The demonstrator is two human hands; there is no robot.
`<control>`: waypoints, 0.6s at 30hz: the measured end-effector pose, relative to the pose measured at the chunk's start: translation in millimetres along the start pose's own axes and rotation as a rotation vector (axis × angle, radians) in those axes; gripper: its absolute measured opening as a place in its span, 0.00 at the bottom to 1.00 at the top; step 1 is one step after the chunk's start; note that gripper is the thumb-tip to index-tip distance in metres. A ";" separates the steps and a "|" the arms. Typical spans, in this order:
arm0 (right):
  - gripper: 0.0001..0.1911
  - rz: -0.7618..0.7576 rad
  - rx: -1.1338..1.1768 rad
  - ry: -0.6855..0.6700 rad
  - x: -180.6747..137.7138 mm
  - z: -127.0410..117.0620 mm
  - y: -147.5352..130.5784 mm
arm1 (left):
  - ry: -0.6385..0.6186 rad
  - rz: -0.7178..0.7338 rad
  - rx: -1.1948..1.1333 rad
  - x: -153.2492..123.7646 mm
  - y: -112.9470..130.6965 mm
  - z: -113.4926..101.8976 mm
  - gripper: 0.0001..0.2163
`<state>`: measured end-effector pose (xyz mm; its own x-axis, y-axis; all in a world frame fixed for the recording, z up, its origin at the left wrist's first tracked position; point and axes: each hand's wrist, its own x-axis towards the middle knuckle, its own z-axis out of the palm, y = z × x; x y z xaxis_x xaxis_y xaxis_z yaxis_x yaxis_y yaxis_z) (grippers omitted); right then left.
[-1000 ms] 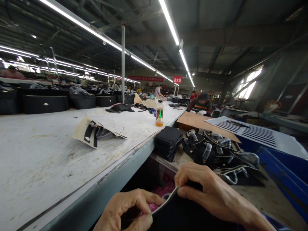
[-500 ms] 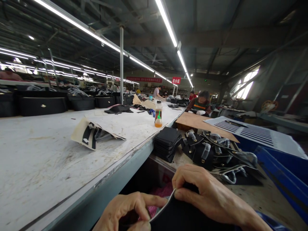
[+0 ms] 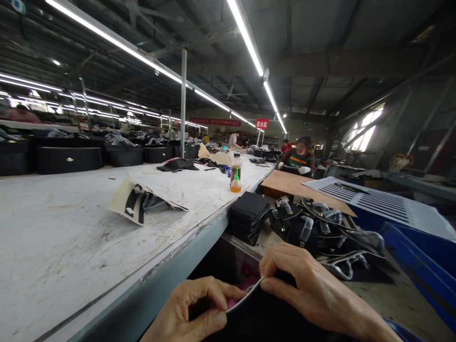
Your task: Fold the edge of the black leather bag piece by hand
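We saw a bottle (image 3: 235, 179) on the table (image 3: 64, 228), with stacked pieces (image 3: 249, 216) right of it and straps (image 3: 320, 228) further right.

left hand (image 3: 194, 311): my fingers curled, thumb pressed against forefinger in a pinch, low in view | right hand (image 3: 306, 289): palm down, knuckles raised, fingertips bent under and pinching beside my left thumb | wrists: both run off the bottom edge, hands nearly touching

Dim workshop, ceiling tube lights (image 3: 249, 42), long white table (image 3: 71, 228)
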<state>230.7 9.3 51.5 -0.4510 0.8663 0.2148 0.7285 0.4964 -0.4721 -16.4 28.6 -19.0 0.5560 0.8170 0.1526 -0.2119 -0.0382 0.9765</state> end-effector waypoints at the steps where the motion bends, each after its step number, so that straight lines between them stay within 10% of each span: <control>1: 0.07 0.007 -0.009 0.000 0.7 -0.9 -0.6 | 0.009 -0.002 0.024 1.3 -1.2 -0.9 0.09; 18: 0.08 0.063 -0.138 -0.059 13.8 16.6 1.8 | 0.074 0.199 0.942 16.2 -32.2 8.1 0.14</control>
<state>217.2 21.2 39.4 -0.4291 0.8929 0.1361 0.8182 0.4481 -0.3601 5.9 38.4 -46.8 0.5207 0.7786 0.3503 0.4527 -0.5997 0.6599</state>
